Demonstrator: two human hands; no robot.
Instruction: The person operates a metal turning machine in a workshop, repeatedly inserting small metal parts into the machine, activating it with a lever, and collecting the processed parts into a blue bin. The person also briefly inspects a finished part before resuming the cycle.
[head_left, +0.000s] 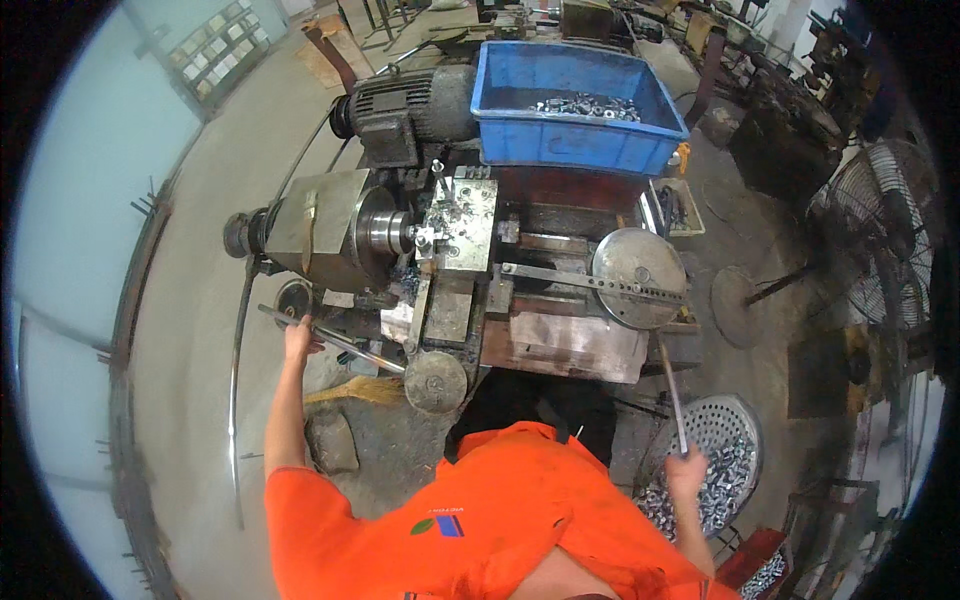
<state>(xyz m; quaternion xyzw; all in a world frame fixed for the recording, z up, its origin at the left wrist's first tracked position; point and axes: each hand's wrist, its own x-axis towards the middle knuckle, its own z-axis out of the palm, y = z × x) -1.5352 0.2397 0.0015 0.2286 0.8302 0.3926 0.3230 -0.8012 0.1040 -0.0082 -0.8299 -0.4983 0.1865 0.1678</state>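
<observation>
My left hand (300,339) is closed around a long metal lever (360,353), which slants down to a round metal disc (436,383) at the front of a small lathe. On the right, my right hand (686,472) grips the lower end of another straight bar lever (672,395). That lever rises toward a larger round plate (638,278), crossed by a flat drilled bar (560,276). Between the two levers sit the lathe's chuck (386,233) and a metal tool block (468,225) strewn with chips. Any workpiece at the chuck is too small to make out.
A blue bin (580,140) of small metal parts stands behind the lathe, beside a motor (415,105). Near my right hand is a perforated basin (740,420) filled with metal pieces. A straw broom (360,390) lies at lower left; a fan (885,235) stands far right.
</observation>
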